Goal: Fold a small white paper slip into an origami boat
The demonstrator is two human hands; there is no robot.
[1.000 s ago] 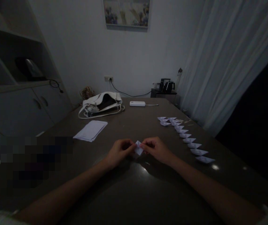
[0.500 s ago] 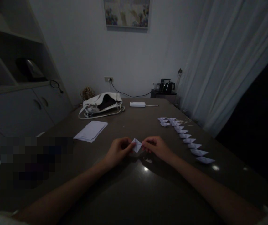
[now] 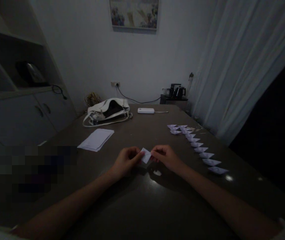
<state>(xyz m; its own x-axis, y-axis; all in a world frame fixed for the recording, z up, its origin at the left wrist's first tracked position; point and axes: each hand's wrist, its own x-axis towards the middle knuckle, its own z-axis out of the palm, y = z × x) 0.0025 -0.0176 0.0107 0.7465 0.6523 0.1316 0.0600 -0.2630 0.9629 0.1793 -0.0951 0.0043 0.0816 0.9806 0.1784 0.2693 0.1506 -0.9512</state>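
I see left hand [image 3: 126, 161] and right hand [image 3: 166, 157] both pinching a small folded paper [image 3: 145, 155], fingers clamped on opposite corners, just above the table [image 3: 137, 206]. Row of paper boats [image 3: 202, 151] to the right.

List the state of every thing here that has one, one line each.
small white folded paper piece: partly folded, pinched between both hands
left hand: shut on the piece's left corner
right hand: shut on its right corner
white handbag: lying on its side, mouth open
stack of white paper sheets: flat, unfolded
row of white folded paper boats: finished, lined up
white power bank: cable attached
white curtain: drawn
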